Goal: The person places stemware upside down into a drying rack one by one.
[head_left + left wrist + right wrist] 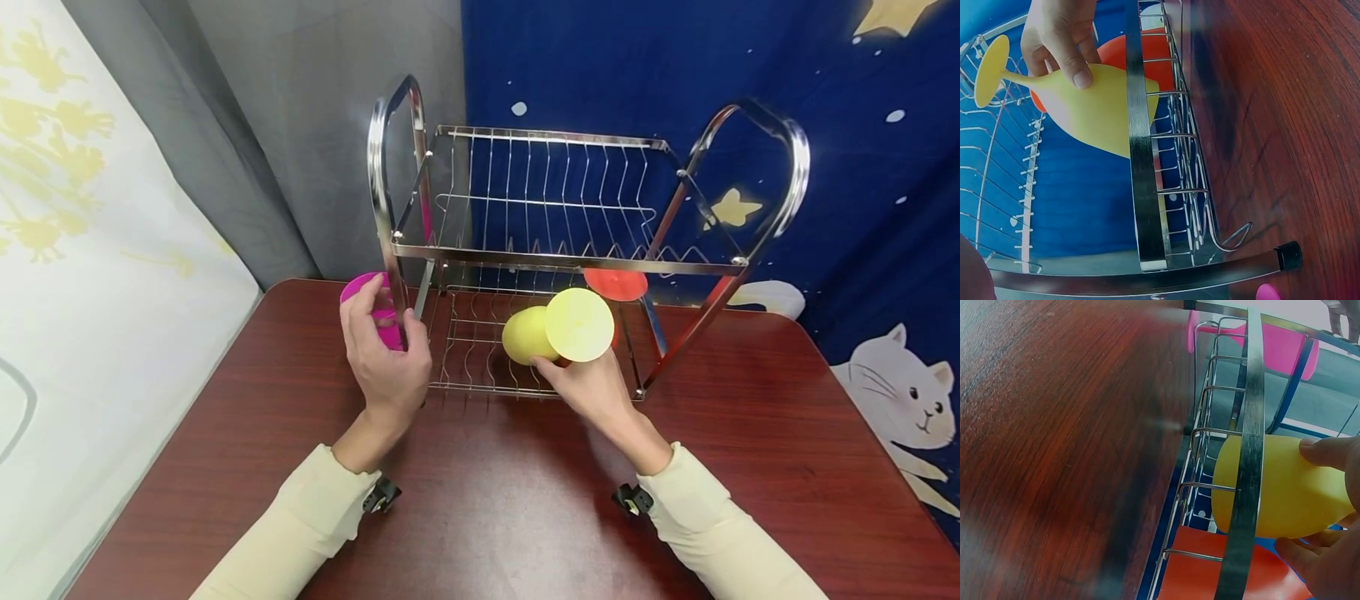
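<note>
My right hand (596, 387) grips an upside-down yellow goblet (528, 335) by its bowl, thumb on one side and fingers on the other. Its round foot points up, and its rim end is at the lower tier of the metal dish rack (570, 265). Just right of it, a red goblet (1210, 565) stands upside down in the rack. Beside the rack's left upright, my left hand (386, 358) has loosely bent fingers; I cannot tell whether it touches the post. Below those fingers, a pink goblet (390, 336) stands upright on the table outside the rack.
The two-tier rack stands near the back edge of a reddish-brown wooden table (510, 500). Its wire slots show on the upper tier. Grey and blue curtains (570, 67) hang behind, and a white patterned cloth (97, 208) is at the left.
</note>
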The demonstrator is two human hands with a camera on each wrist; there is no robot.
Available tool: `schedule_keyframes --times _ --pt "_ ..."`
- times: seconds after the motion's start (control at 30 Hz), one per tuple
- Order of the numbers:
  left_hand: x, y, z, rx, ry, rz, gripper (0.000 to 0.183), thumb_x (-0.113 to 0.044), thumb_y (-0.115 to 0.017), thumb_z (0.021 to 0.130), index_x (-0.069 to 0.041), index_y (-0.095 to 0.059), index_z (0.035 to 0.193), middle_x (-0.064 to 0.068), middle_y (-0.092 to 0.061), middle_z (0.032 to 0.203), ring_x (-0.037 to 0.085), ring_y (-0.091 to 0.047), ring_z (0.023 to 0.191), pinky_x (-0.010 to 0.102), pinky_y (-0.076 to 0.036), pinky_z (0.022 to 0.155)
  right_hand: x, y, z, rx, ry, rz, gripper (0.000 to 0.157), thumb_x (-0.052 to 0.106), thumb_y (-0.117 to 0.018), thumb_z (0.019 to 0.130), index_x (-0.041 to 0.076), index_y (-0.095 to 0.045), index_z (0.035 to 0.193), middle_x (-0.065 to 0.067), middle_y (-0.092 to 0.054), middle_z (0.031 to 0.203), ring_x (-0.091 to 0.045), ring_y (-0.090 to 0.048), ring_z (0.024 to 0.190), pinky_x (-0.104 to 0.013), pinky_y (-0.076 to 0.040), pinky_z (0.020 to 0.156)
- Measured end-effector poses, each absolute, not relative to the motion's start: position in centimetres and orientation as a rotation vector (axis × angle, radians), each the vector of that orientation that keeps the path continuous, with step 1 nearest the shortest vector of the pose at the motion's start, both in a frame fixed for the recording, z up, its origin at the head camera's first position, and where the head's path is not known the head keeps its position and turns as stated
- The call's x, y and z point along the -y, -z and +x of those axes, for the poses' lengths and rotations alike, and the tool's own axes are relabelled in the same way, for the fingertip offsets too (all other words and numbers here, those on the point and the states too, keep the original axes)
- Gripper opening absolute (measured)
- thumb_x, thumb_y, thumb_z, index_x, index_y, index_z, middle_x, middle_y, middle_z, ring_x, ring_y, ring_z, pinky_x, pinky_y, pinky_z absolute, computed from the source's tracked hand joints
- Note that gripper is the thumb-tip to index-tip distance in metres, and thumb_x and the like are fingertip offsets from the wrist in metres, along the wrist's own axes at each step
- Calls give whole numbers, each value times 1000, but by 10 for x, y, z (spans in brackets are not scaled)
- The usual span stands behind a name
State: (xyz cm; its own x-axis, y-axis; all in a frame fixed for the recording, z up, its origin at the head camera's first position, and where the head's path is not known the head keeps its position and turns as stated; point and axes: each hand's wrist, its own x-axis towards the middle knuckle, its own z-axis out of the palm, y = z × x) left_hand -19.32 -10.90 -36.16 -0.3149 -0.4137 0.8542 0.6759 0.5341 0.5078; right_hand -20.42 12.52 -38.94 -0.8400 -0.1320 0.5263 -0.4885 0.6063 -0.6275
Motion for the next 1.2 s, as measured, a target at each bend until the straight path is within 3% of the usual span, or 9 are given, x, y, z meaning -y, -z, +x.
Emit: schedule_keyframes --times 0.17,0.33,0.63,1.2 --pt "110 364 -193 1569 1069 -206 43 6 -63 80 1 -60 123 21 -61 102 26 -60 92 26 -51 72 -124 391 -205 2426 -1133 456 67 13 -87 69 -1 -51 124 -14 -61 111 -27 -59 98 -45 -50 85" --pt "112 364 -194 1596 1025 -196 39 4 -63 82 3 -61 121 21 -61 96 25 -61 85 22 -51 71 -122 394 -207 2450 -1115 451 62 13 -85 70 0 -53 121 -13 -62 108 -27 -60 94 -45 -51 82" --pt "112 363 -194 1627 982 -186 37 2 -63 82 5 -60 119 22 -61 96 26 -60 85 29 -53 71 -115 396 -212 2518 -993 435 49 18 -84 70 0 -61 110 -15 -69 96 -31 -67 83 -49 -53 70" --pt "111 363 -197 1620 989 -180 41 6 -64 79 5 -59 119 22 -60 96 27 -60 87 31 -53 70 -109 390 -226 2595 -820 410 55 19 -80 75 1 -54 120 -17 -61 104 -34 -64 90 -52 -53 75"
